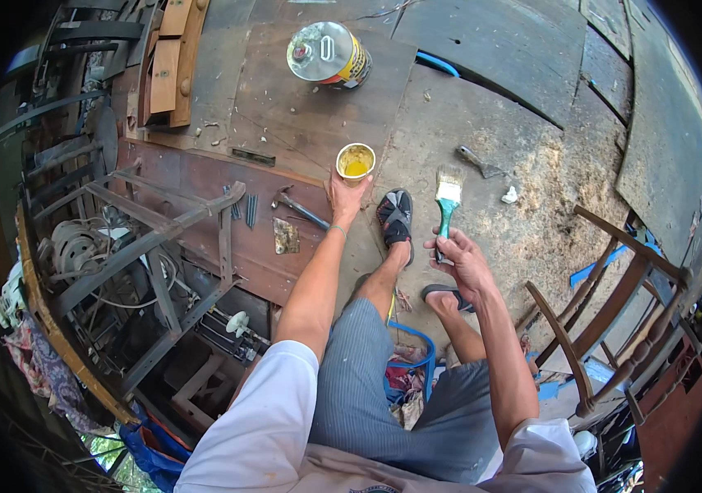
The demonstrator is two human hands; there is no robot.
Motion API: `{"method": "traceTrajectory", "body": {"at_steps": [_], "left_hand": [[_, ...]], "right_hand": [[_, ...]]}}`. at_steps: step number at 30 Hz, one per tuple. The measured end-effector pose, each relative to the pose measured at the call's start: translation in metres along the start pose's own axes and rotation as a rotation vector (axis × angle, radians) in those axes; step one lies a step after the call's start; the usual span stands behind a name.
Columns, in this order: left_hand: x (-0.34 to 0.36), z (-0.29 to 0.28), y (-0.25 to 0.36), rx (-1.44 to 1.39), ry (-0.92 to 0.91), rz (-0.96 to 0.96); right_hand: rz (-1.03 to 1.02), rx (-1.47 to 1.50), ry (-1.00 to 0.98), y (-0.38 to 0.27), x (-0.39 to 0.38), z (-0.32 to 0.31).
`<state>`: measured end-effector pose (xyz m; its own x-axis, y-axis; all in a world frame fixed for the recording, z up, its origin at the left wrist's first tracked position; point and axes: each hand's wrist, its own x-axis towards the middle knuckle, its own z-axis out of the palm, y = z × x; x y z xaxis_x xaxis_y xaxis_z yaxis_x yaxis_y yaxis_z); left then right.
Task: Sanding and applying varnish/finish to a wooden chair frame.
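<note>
My left hand (pixel 347 197) is wrapped round a small white cup (pixel 356 161) with yellow liquid inside, held out ahead of my knees. Between the fingers of my right hand (pixel 463 261) is a paintbrush (pixel 448 201) with a green handle, its pale bristles pointing away from me. Cup and brush are apart, the brush to the right. Beyond the cup stands a metal can (pixel 330 56) with a yellow and black label and a grey top. A hammer (pixel 300 207) lies left of my left wrist. Past the brush, a putty knife (pixel 480 162) rests on the floor.
A metal frame with machinery (pixel 149 238) fills the left side. To the right, a wooden chair (pixel 614 320) lies tipped over. Sawdust (pixel 560 193) covers the floor near a crumpled white scrap (pixel 509 195). Wooden drawer-like pieces (pixel 172 70) sit at the far left. A blue hose (pixel 429 349) curls between my legs.
</note>
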<state>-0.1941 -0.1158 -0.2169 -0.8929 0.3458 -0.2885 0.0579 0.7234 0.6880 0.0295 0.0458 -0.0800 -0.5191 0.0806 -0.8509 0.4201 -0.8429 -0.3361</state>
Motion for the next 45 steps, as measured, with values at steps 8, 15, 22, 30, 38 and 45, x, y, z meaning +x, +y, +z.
{"method": "traceTrajectory", "body": {"at_steps": [8,15,22,30,38,45], "left_hand": [[0.066,0.063,-0.083,-0.068,0.151,-0.079],[0.059,0.076,-0.123,-0.213,-0.021,-0.322],[0.012,0.027,-0.132,-0.562,0.061,-0.395],[-0.055,-0.012,-0.094,-0.575,0.033,-0.347],[-0.149,-0.065,-0.047,-0.311,0.040,-0.362],[-0.216,-0.137,0.027,-0.104,-0.107,-0.362]], "right_hand": [[-0.037,-0.374,-0.064,0.021,0.167,0.053],[-0.068,-0.534,-0.085,0.045,0.223,0.084],[-0.158,-0.554,-0.125,0.086,0.247,0.111],[-0.238,-0.728,0.045,0.099,0.277,0.078],[-0.311,-1.042,0.158,0.090,0.146,0.011],[-0.169,-1.194,0.439,0.060,-0.040,-0.087]]}}
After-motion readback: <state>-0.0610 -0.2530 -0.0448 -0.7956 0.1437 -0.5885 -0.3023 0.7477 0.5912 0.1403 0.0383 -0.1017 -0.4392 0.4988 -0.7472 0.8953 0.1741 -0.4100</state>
